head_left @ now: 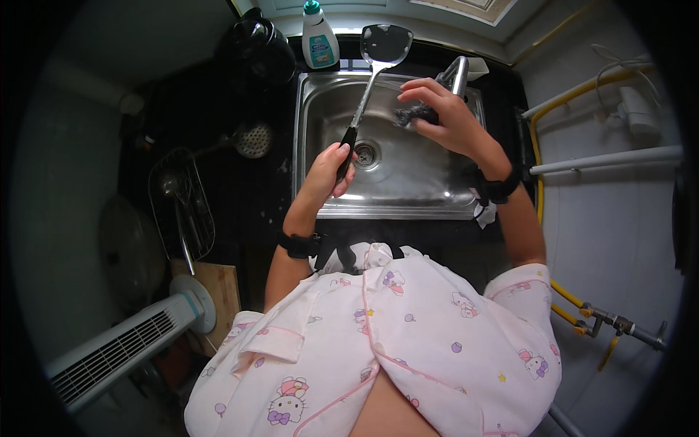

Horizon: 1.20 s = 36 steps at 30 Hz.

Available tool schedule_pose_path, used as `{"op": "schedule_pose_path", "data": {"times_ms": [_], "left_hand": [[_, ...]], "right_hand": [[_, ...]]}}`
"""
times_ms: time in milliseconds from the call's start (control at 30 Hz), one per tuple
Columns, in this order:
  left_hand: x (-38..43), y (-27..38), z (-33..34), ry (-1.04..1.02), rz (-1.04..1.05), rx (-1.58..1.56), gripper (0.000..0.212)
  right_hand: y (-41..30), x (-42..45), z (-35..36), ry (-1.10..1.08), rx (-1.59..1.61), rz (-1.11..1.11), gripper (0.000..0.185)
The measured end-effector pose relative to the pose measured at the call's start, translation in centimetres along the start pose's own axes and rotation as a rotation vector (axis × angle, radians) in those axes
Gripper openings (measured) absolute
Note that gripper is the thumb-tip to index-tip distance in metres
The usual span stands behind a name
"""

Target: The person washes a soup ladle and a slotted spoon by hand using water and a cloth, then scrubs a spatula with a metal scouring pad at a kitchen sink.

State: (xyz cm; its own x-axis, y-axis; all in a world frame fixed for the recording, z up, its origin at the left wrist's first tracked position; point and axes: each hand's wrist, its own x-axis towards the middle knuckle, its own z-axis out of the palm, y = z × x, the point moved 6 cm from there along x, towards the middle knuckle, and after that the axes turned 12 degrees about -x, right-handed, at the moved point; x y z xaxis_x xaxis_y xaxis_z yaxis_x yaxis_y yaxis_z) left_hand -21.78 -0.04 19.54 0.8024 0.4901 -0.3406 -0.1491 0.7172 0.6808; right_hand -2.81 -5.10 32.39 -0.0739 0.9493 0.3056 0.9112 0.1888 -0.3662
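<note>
My left hand (330,169) grips the black handle of a metal turner spatula (367,93) over the left side of a stainless steel sink (404,164). The spatula slants up and away, its wide blade beyond the sink's back rim with flecks of foam on it. Over the back right of the basin, my right hand (445,112) has its fingers curled around a dark, stringy scouring pad (415,113), which looks like steel wool. Just behind that hand rises the metal faucet (460,76), partly hidden by it. The drain strainer (366,155) shows beside the spatula handle.
A dish soap bottle (320,41) and a black pot-like appliance (259,49) stand behind the sink. Left are a slotted skimmer (254,140), a wire rack (205,218) with utensils, a cutting board (226,287) and a tower fan (125,349). Yellow pipes (536,142) run along the right wall.
</note>
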Motion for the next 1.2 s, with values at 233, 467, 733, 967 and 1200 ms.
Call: {"op": "schedule_pose_path", "data": {"times_ms": [233,467,733,967,1200], "left_hand": [[-0.6,1.5,0.9,-0.131,-0.057,0.386,0.016],[-1.3,10.2,-0.3,-0.15,0.158,0.801,0.035],[-2.1,8.1,-3.3,0.088,0.628,0.596,0.055],[-0.8,2.2,-7.3,0.24,0.467,0.957,0.027],[-4.5,4.5,-11.5,0.391,0.176,1.394,0.016]], "right_hand": [[-1.5,-1.4,2.8,-0.248,-0.501,-0.2,0.017],[-1.6,-0.5,7.7,-0.177,-0.377,-0.062,0.015],[-1.4,2.9,10.7,0.056,0.463,0.298,0.027],[-2.8,2.7,14.8,-0.05,1.133,0.522,0.026],[-1.4,1.7,19.8,-0.091,1.243,0.623,0.029]]}}
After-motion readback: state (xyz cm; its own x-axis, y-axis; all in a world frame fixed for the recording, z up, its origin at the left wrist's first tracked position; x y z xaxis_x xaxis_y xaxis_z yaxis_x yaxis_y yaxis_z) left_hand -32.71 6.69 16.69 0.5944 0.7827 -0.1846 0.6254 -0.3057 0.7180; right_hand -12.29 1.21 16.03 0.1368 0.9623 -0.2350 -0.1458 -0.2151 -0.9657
